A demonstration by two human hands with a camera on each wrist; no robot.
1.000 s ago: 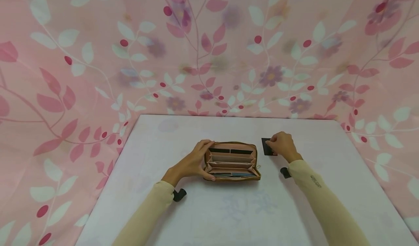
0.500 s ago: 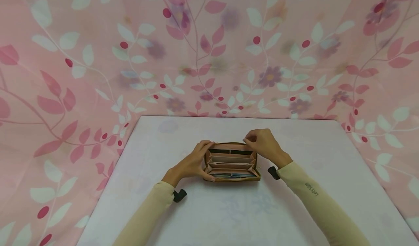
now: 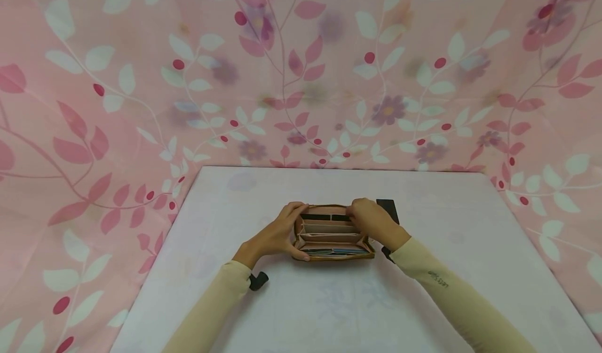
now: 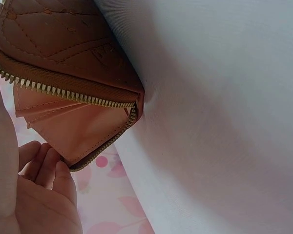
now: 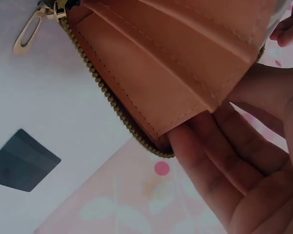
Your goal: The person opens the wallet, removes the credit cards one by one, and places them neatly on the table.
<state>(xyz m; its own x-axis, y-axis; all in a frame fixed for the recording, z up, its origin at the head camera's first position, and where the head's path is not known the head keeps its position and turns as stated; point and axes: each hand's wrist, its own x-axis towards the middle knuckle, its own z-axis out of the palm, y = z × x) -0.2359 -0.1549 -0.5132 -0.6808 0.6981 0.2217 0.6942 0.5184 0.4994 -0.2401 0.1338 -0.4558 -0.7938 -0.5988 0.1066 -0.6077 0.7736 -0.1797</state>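
A tan zip-around wallet [image 3: 334,234] lies open on the white table [image 3: 329,301], showing pink pockets and cards in the near row. My left hand [image 3: 295,231] grips its left end, fingers over the far edge and thumb on the near edge. My right hand [image 3: 358,217] is on the wallet's far right part, fingers curled at the top card slots. In the right wrist view the fingers [image 5: 219,161] press behind a pink wall of the wallet [image 5: 185,63]. A dark card [image 3: 388,207] lies flat on the table just right of that hand.
Pink floral cloth [image 3: 301,71] hangs behind and beside the table. The zipper pull [image 5: 29,31] lies on the table near the dark card [image 5: 22,161]. The left wrist view shows the quilted brown outside of the wallet [image 4: 73,44] and bare tabletop [image 4: 224,122].
My right hand let go of the dark card on the table and moved left onto the wallet's far right edge. The left hand and the wallet stayed in place.
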